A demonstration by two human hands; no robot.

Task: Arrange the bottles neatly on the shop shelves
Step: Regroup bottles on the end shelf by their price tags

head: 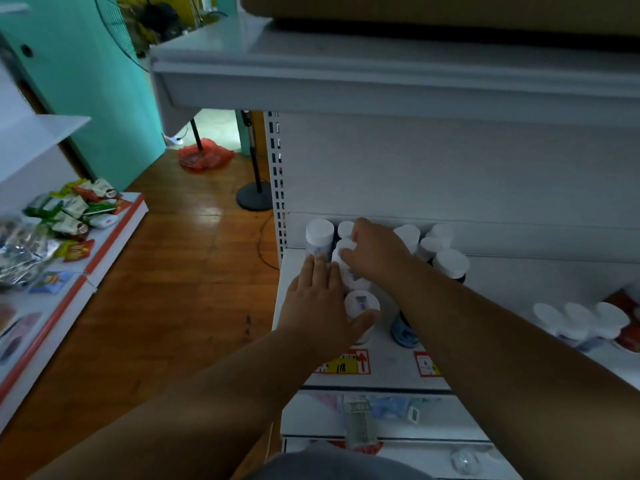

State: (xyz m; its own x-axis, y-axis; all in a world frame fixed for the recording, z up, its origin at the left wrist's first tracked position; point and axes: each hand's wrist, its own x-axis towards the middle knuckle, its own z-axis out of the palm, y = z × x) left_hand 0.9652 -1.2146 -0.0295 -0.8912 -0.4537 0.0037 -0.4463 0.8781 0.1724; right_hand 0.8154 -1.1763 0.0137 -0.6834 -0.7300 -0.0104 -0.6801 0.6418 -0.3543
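Squaring the bottles at centre frame.
My left hand (320, 299) presses flat; my right hand (372, 251) pinches a bottle (348, 268); next, align it.

1. The shelf (391, 367) looks like painted metal, white, smooth and matt.
2. The upright post (277, 188) at the shelf's back left corner looks like the same white metal, punched with slots.
3. The bottles (320, 237) look like plastic, with smooth matt white caps and paper-like printed labels.
4. The price tags (346, 362) on the shelf's front edge look like paper, red and yellow.
5. The floor (166, 271) is brown wood-look boarding, polished and glossy, catching light.
6. The snack packets (69, 209) look like glossy plastic film, some silvery and crinkled.
7. The red bag (204, 155) on the floor looks like thin crumpled plastic.
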